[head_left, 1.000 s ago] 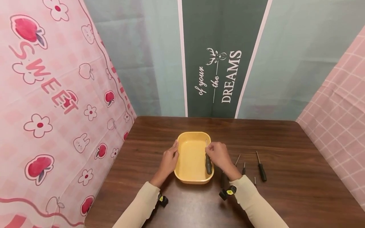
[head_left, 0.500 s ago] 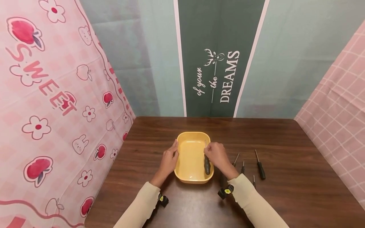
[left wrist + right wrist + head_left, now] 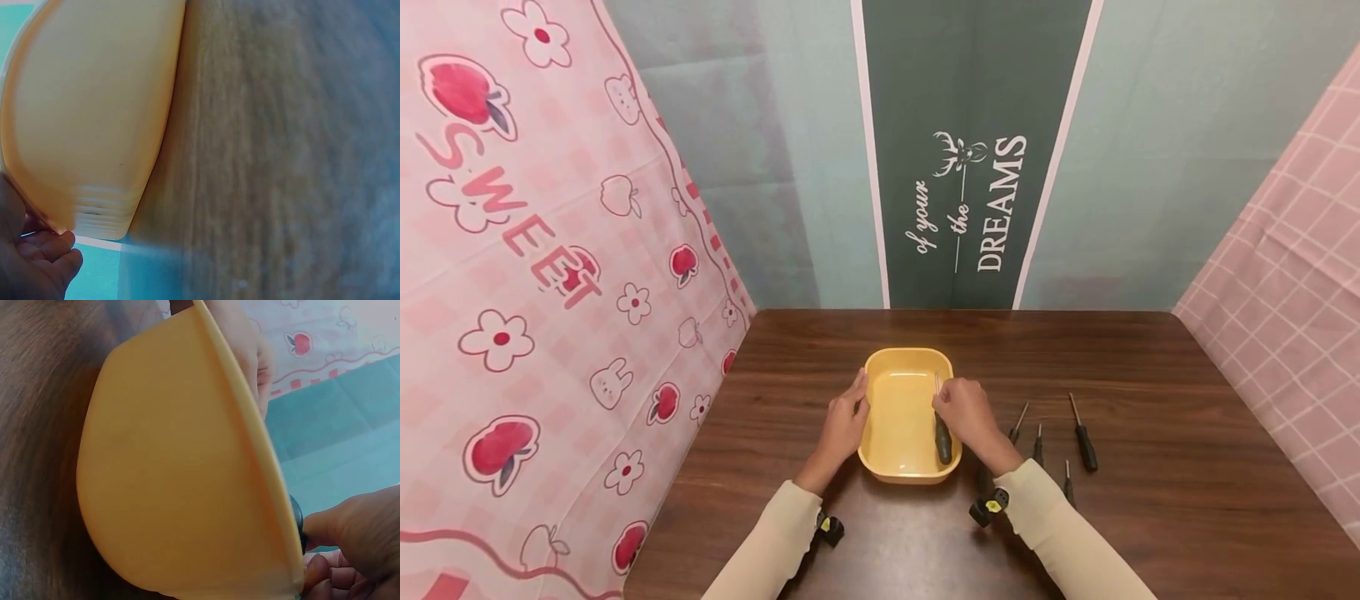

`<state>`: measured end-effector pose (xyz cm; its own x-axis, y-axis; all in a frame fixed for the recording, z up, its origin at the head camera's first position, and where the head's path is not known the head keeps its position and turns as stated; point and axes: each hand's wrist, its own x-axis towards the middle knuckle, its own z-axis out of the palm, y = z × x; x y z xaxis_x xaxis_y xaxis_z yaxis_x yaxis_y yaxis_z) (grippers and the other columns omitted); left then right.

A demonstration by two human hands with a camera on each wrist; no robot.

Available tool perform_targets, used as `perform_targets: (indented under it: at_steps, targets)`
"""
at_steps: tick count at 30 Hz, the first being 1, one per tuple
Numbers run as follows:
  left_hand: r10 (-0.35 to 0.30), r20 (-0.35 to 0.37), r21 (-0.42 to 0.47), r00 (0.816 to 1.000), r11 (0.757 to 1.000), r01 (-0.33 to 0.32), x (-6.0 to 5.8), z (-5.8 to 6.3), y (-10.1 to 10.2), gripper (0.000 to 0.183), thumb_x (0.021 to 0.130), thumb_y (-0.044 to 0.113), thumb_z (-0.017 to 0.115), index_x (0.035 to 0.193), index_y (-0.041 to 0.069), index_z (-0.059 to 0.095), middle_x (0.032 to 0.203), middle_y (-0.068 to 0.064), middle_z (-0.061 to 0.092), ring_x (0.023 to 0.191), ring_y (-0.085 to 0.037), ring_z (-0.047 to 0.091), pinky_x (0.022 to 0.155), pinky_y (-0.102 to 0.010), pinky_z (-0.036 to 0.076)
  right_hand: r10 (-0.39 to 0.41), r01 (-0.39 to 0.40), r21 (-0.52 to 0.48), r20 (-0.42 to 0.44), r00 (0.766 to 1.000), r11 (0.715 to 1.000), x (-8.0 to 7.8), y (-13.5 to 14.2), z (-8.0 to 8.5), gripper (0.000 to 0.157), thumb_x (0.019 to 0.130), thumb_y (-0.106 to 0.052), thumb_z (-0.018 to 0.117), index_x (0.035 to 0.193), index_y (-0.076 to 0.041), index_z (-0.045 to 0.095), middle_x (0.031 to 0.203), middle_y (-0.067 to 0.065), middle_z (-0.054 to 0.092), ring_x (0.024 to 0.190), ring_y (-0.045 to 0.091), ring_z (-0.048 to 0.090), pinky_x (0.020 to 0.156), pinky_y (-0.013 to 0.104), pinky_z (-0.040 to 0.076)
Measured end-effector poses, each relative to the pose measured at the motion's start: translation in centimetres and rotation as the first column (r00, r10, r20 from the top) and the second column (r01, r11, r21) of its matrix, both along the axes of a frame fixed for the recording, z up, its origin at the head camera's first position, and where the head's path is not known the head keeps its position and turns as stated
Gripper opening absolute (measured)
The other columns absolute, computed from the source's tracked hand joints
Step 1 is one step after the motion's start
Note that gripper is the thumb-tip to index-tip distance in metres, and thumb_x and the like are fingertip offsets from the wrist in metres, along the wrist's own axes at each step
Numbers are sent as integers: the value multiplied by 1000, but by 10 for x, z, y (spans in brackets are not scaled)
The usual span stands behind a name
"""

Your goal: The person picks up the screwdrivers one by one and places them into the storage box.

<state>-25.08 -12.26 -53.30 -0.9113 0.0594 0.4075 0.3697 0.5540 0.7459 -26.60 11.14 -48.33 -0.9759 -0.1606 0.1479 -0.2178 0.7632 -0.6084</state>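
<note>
R hand (image 3: 964, 410) w/ screwdriver (image 3: 943, 442) over ylw tub (image 3: 901, 417).
Fingers curled, pinching shaft; L hand (image 3: 844, 422) loose, fairly straight fingers touching tub's L side.

- Pink patterned cloth (image 3: 553, 350), on the person's left: "SWEET" (image 3: 526, 233), red-pink capitals, slanting downward from S to T.
- Dark green panel (image 3: 962, 67) of the backdrop, white lettering running bottom to top: "of your" (image 3: 922, 218) in script; "the" (image 3: 958, 220) in script, between two thin lines; "DREAMS" (image 3: 1002, 204) in serif capitals.
- Same panel: white antlered deer-head emblem (image 3: 953, 155).
- Black wrist devices (image 3: 992, 506): yellow marks, too small to read.
</note>
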Motion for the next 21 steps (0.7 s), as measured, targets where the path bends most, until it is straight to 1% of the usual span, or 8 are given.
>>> perform_targets:
  at_steps: [1, 5, 8, 10, 15, 21]
  targets:
    - [1, 2, 1, 1000, 1000, -1, 0, 0, 0, 42, 99, -1, 53, 141, -7, 52, 153, -11, 44, 136, -26, 46, 110, -42, 41, -2, 2, 3, 2, 1000, 1000, 1, 0, 0, 27, 89, -6, 64, 64, -11, 56, 57, 0, 50, 50, 13, 48, 43, 23, 38]
    - [-1, 5, 15, 1000, 1000, 0, 0, -1, 0, 42, 99, -2, 53, 141, -7, 52, 152, -15, 46, 137, -26, 46, 111, -41, 40, -4, 4, 23, 17, 1000, 1000, 2, -2, -2, 26, 91, -9, 65, 66, -11, 57, 60, 1, 51, 52, 14, 49, 43, 24, 40]
    - [-3, 2, 22, 1000, 1000, 3, 1, -1, 0, 42, 99, -3, 53, 140, -8, 52, 151, -16, 46, 137, -27, 46, 111, -42, 40, -8, 8, 47, 8, 1000, 999, 2, -3, -4, 26, 92, -10, 64, 67, -12, 56, 60, 1, 51, 53, 14, 49, 44, 24, 39]
    - [0, 1, 23, 1000, 1000, 0, 1, 0, 0, 42, 99, -3, 53, 141, -8, 52, 152, -14, 45, 137, -27, 47, 111, -42, 40, -13, 13, 58, -6, 1000, 998, 2, -3, -5, 28, 92, -10, 65, 66, -12, 55, 60, 0, 50, 53, 14, 48, 45, 25, 39]
    - [-1, 9, 24, 1000, 1000, 0, 1, -1, 0, 41, 99, -3, 53, 140, -8, 52, 152, -15, 45, 137, -27, 46, 111, -42, 41, -11, 14, 97, -29, 1000, 995, 3, -5, -6, 30, 92, -11, 65, 64, -12, 53, 58, 0, 49, 52, 14, 47, 45, 25, 38]
    - [-4, 22, 23, 1000, 1000, 4, 0, -3, 0, 42, 99, -3, 54, 140, -8, 52, 152, -15, 45, 137, -27, 46, 112, -41, 39, -9, 12, 147, -21, 1000, 989, 4, -6, -7, 34, 95, -12, 64, 62, -13, 53, 56, 0, 48, 50, 15, 46, 45, 26, 38]
